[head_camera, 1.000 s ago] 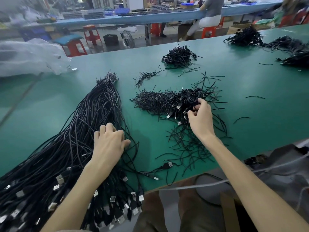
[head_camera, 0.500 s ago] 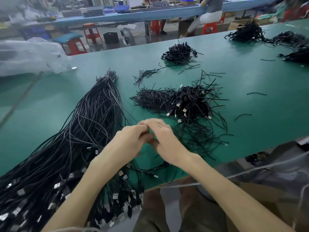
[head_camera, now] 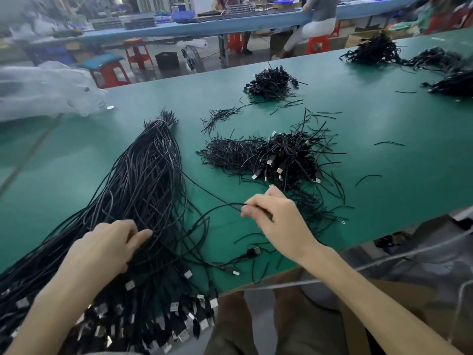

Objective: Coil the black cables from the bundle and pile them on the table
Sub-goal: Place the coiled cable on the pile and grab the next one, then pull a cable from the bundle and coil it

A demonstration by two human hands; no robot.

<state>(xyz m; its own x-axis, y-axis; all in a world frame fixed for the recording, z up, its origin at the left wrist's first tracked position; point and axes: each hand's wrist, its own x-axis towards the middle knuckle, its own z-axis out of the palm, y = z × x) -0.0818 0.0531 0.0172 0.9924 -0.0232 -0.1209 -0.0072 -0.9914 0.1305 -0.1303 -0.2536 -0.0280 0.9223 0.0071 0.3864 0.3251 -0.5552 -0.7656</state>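
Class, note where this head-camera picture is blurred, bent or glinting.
Head view: background benches and the plastic bag smear with motion blur; the table's far edge bows, wide-angle distortion; metal plugs in the cable bundle glint; the left hand, right hand and its pinched cable look sharper.

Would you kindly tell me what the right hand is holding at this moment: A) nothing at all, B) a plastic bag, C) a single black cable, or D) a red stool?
C: the right hand pinches a single black cable that loops back toward the bundle.
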